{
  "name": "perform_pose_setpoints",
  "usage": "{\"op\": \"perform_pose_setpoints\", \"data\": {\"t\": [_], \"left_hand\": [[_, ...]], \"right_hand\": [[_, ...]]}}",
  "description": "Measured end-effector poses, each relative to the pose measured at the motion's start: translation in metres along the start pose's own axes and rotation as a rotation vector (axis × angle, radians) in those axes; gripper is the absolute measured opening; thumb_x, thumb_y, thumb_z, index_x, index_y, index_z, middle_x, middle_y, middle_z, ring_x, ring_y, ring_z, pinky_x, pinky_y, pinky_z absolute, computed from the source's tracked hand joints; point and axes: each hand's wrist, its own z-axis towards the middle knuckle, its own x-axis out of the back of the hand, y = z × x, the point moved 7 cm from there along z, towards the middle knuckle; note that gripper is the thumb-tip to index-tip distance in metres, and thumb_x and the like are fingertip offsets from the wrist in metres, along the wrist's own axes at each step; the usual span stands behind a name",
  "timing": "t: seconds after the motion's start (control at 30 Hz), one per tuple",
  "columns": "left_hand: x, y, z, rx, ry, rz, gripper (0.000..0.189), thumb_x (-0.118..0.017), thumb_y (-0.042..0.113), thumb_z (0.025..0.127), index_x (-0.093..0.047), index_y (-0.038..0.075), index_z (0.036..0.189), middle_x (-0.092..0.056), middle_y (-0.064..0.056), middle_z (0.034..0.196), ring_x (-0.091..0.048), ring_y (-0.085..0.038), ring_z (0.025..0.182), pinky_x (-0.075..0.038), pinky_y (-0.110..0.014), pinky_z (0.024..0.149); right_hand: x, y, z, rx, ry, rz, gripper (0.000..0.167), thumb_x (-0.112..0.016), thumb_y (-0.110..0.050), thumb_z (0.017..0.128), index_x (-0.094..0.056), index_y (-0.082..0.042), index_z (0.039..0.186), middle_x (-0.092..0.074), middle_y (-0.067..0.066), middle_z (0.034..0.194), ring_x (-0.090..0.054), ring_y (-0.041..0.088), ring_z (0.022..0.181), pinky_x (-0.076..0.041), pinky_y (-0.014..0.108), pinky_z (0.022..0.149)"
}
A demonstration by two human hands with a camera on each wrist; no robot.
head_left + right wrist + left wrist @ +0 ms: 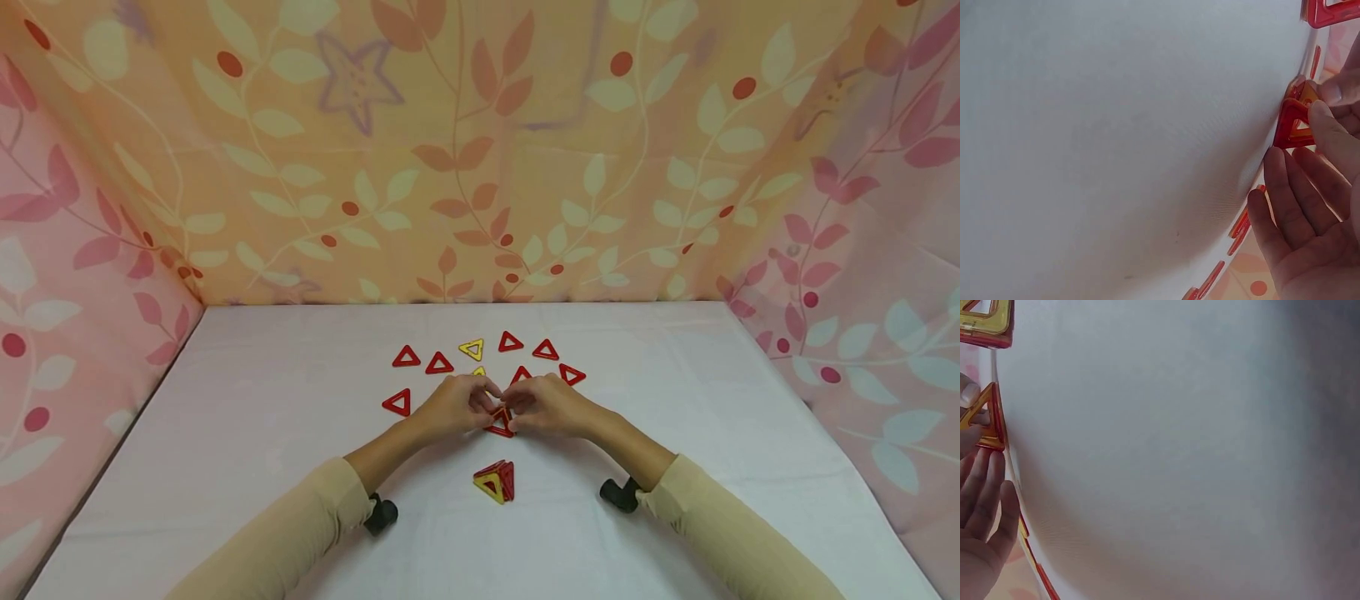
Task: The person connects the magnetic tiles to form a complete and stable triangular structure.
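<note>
In the head view, my left hand (456,406) and right hand (551,406) meet over a small group of red triangular tiles (501,423). They stand tilted together, with a yellow or orange one among them. The left wrist view shows the left hand (984,519) with its thumb and fingers pinching an orange-yellow triangular tile (992,434). From the right wrist view, my right hand (1313,231) pinches a red triangular tile (1282,128) on the other side. Part of the group is hidden behind the fingers.
Nearer the front stands a pyramid of red and yellow triangles (493,482). Beyond the hands lie several loose red triangles (406,363) and a yellow triangle (481,350); another yellow one is partly hidden. Patterned cloth (465,208) walls the white table (262,400).
</note>
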Motion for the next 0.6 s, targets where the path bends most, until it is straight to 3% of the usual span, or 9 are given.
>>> {"op": "perform_pose_setpoints", "data": {"t": [0.17,0.6], "left_hand": [[-0.0001,-0.0062,-0.0003,0.018,-0.017,0.034,0.021,-0.077,0.001,0.084,-0.07,0.006,0.103,-0.068,0.0,0.09,-0.063,-0.012,0.079,-0.055,-0.023,0.072],[0.0008,-0.0033,-0.0002,0.014,-0.035,0.056,0.021,-0.075,0.0,0.086,-0.07,0.007,0.105,-0.068,0.0,0.09,-0.062,-0.014,0.084,-0.054,-0.024,0.075]], "right_hand": [[0.0004,-0.0027,0.0002,0.024,0.006,-0.027,0.036,-0.081,-0.017,0.084,-0.071,-0.003,0.116,-0.074,0.002,0.106,-0.07,0.016,0.095,-0.056,0.033,0.086],[0.0,0.0018,-0.0001,0.017,0.01,-0.025,0.034,-0.08,-0.018,0.085,-0.071,-0.005,0.115,-0.073,0.0,0.105,-0.069,0.013,0.094,-0.056,0.031,0.085]]}}
